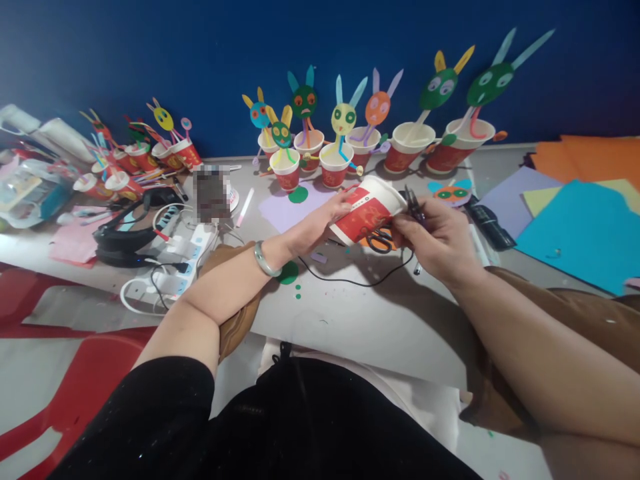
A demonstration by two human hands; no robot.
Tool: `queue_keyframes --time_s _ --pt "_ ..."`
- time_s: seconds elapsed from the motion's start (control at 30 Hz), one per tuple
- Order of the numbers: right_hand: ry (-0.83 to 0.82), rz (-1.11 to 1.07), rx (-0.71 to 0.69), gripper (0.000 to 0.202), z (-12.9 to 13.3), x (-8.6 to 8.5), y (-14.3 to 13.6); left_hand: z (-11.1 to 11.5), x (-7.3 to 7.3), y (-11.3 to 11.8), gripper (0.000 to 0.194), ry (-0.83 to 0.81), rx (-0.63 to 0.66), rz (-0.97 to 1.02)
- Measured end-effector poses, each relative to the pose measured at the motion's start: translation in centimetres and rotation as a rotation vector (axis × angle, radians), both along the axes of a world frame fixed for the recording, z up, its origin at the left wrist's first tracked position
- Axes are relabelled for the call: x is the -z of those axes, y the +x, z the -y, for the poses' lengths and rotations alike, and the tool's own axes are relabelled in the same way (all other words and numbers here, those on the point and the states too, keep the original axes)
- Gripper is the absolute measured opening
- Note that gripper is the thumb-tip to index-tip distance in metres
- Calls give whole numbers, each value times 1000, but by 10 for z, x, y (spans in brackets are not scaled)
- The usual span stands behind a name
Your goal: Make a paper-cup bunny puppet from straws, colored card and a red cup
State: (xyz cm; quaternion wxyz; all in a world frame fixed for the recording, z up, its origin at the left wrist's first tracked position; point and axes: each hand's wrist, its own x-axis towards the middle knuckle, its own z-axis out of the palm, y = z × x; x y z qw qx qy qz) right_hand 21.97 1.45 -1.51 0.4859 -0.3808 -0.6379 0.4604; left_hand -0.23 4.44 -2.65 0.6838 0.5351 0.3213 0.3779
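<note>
Across the top of the frame, a deep blue partition (190, 40); through the middle, a grey tabletop (345, 320). On the far right, a bright blue paper sheet (583, 227), lying partly over yellow and lilac paper. Along the upper centre to upper right, 7 rabbit-faced paper cups (336, 175), upright, with long paper ears. Left of centre, a white power strip (197, 248). Right of centre, the right hand (437, 233), curled around a dark slim tool (414, 205), exact type unclear, thumb near a cup's rim. At centre, the left hand (317, 230), fingers around the base end of that same red-and-white paper cup (364, 212), lifted and tipped, mouth towards upper right. Just below in the frame, black scissors handles (380, 251). Lower left of centre, a green paper circle (288, 272) and 2 tiny green dots (298, 292).
</note>
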Motion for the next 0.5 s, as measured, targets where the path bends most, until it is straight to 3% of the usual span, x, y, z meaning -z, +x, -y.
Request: queue_keyframes --time_s 0.07,0.13,0.27,0.37,0.5 --pt "-12 102 -44 33 0 -3 0 -5 5 -6 66 176 -85 7" --pt "-8 194 -95 35 1 -6 -1 -7 6 -12 72 380 -69 -67" --pt "5 301 -124 35 4 -9 -2 -4 0 -17 50 656 -9 -252" --pt "2 304 -84 35 4 -7 -2 0 -3 -15 42 696 54 -303" --pt "3 319 -52 33 2 -6 -1 5 -4 -13 40 624 103 -383"
